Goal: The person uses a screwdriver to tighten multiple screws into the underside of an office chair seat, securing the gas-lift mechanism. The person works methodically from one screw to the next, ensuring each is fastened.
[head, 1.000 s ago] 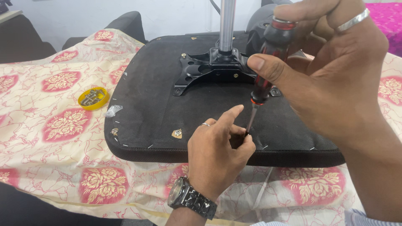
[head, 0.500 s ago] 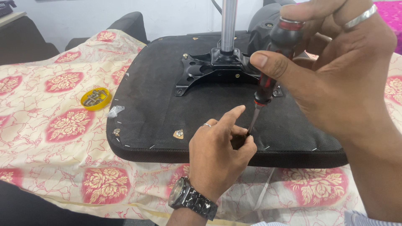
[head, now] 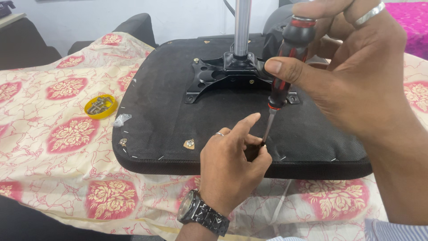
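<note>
Across the bench lies a cream cloth (head: pixel 58 178) printed with pink and gold flower medallions, creased and hanging over the near edge; behind it we see a pale wall and the dark rounded back of a chair (head: pixel 133 27), while a strip of bright magenta fabric (head: pixel 414 18) shows at the top right. On the cloth rests an upturned chair seat (head: pixel 178 116), its underside covered in black woven fabric, stapled along the rim and studded with small metal inserts. A black metal mounting plate (head: pixel 218 76) is fixed at its middle, and a shiny steel column (head: pixel 241 24) rises from it out of view. Our right hand (head: pixel 356 76), wearing a silver ring, wraps its fingers around the black and red handle of a screwdriver (head: pixel 285 62), thumb pressed along the grip. The thin shaft slants down to the seat's near edge, where our left hand (head: pixel 232 169) pinches around the tip with thumb and curled fingers, forefinger stretched out; the tip itself and whatever it meets are hidden behind that hand. A metal-link wristwatch (head: pixel 203 214) sits on the left wrist. Left of the seat, a yellow lid (head: pixel 101 106) holds small metal screws, and a scrap of clear plastic (head: pixel 121 119) lies just beside the seat's edge.
</note>
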